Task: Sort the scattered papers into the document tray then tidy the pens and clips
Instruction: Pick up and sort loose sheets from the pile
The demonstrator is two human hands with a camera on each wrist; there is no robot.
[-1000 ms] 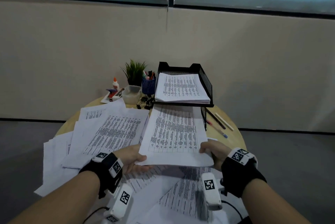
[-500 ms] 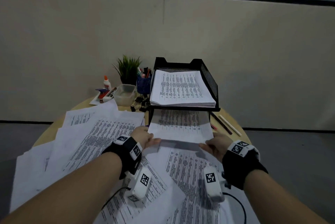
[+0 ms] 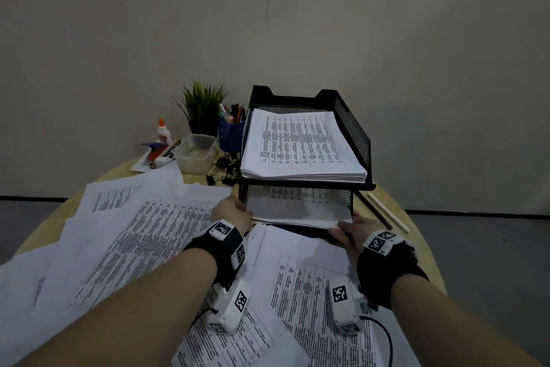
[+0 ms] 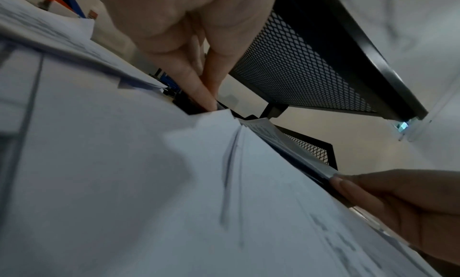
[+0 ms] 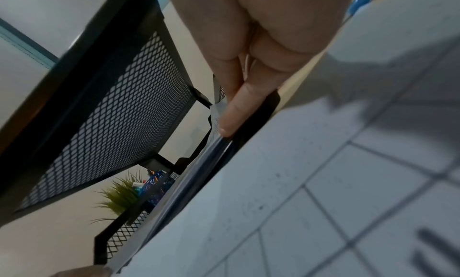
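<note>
My left hand [image 3: 235, 212] and right hand [image 3: 349, 228] each pinch a near corner of the paper stack [image 3: 297, 207], half inside the lower document tray [image 3: 361, 186]; its far edge may catch and buckle.

Two-tier tray [image 3: 354, 131] sits far centre on the surface [image 3: 416, 235], one paper stack [image 3: 300, 146] in its top tier, another [image 3: 297, 206] in the bottom. Pen cup [image 3: 230, 134], plant [image 3: 202, 105], tub [image 3: 195, 152] and clips [image 3: 221, 171] sit left of it, pencils [image 3: 387, 212] right, loose sheets [image 3: 134, 232] near-left.
</note>
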